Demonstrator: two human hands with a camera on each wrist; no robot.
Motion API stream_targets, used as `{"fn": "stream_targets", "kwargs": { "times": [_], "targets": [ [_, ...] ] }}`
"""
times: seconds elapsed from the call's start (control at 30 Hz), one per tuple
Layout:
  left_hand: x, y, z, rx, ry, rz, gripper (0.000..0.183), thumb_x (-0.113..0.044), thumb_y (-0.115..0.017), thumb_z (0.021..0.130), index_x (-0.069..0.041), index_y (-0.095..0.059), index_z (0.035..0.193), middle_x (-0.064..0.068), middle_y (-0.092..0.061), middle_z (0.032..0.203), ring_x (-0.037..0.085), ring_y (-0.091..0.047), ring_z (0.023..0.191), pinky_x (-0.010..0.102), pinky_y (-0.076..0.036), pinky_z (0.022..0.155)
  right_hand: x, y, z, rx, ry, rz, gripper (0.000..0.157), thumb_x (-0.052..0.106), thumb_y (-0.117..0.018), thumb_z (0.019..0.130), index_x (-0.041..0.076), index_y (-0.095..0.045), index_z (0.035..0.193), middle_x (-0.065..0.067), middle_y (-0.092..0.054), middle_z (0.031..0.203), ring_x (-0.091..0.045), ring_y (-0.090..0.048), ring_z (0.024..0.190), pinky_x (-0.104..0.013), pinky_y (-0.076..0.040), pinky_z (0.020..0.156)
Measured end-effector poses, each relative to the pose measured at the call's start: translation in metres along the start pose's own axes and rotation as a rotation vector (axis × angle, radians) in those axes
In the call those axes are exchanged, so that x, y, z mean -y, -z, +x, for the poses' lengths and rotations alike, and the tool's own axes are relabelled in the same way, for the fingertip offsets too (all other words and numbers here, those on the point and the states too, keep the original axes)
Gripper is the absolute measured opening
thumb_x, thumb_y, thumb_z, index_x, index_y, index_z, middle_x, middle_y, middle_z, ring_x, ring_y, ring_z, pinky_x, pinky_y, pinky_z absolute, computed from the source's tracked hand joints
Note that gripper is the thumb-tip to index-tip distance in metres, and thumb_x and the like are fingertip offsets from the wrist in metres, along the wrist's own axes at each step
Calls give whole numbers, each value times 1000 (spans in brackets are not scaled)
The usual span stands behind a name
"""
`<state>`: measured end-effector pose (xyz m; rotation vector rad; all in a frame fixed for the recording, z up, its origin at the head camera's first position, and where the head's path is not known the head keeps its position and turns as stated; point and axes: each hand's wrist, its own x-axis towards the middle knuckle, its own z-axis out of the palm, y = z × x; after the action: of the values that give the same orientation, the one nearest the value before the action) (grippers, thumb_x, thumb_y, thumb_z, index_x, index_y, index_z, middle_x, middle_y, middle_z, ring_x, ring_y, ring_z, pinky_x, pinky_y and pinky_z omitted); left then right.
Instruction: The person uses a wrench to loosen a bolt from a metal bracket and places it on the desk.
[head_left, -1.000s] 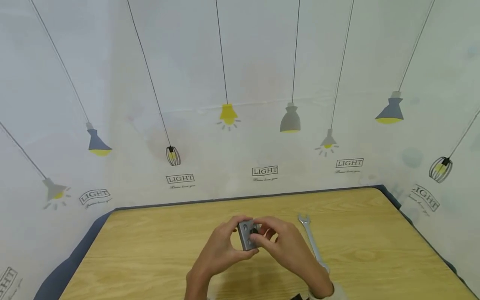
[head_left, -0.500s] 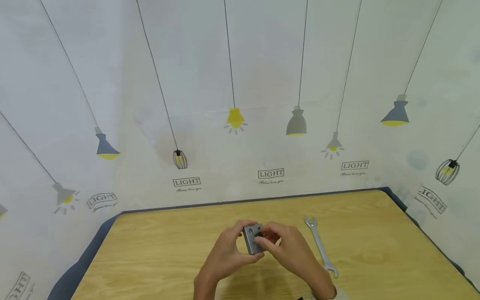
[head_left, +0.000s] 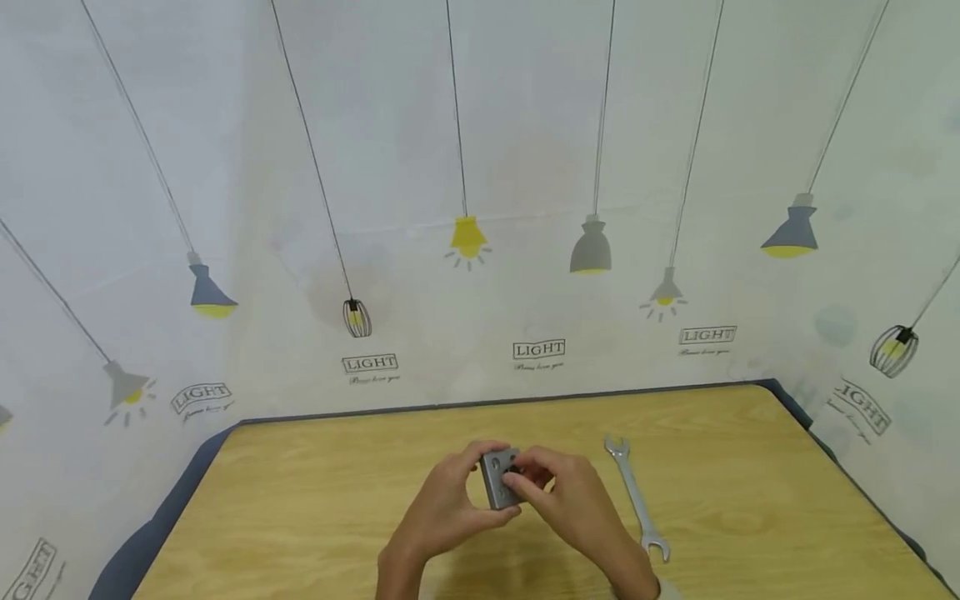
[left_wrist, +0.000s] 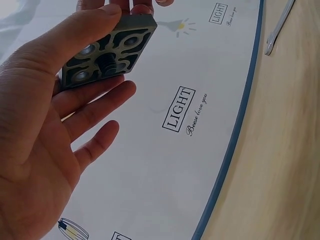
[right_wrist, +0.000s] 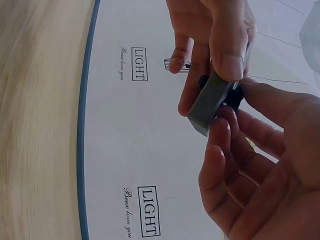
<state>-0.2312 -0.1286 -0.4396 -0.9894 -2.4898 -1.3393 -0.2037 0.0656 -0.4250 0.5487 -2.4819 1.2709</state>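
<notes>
My left hand (head_left: 442,510) grips a grey square metal plate (head_left: 493,485) by its edges, holding it tilted above the wooden table. Round holes sit near the plate's corners. In the left wrist view, a dark threaded bolt (left_wrist: 106,64) sticks out of the middle of the plate's ribbed face (left_wrist: 131,41). From the other side, my right hand (head_left: 581,507) pinches the bolt's black head (right_wrist: 235,96) between thumb and fingers. Those fingers partly cover the head in the head view. The left thumb and fingers (right_wrist: 231,65) stay clamped on the plate in the right wrist view.
A double open-ended wrench (head_left: 636,498) lies on the wooden table (head_left: 300,500) to the right of my right hand. Behind the table rises a pale wall covering (head_left: 420,333) printed with lamps and words. A blue strip (head_left: 187,467) edges the table.
The head view has shifted a little. Both hands still hold the plate and bolt in much the same pose; my right fingers now cover more of the black head than a second ago.
</notes>
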Motion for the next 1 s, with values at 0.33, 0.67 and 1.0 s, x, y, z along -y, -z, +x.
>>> {"fn": "stream_targets", "kwargs": {
  "times": [0.33,0.67,1.0],
  "targets": [
    [-2,4,-2,10,12,38,65,-29,-88,75,-23,-56,131,-12,-66,117,8,-62,99,34,-51,89,3,-1,1,-9,7,-2,7,12,-76,86,11,-72,92,7,-69,76,1,-60,67,-21,-53,61],
    [-4,4,-2,42,33,66,65,-31,-87,77,-19,-57,133,-9,-66,119,10,-62,100,34,-52,89,0,1,0,35,-11,-4,10,14,-76,87,12,-73,96,7,-67,81,-1,-60,71,-21,-52,59],
    [-4,6,-3,46,18,69,66,-33,-85,78,-19,-55,135,-7,-65,120,9,-62,98,32,-53,86,2,6,-1,73,-6,-3,16,16,-74,89,11,-73,104,2,-68,89,-5,-62,74,-20,-51,58]
  ]
}}
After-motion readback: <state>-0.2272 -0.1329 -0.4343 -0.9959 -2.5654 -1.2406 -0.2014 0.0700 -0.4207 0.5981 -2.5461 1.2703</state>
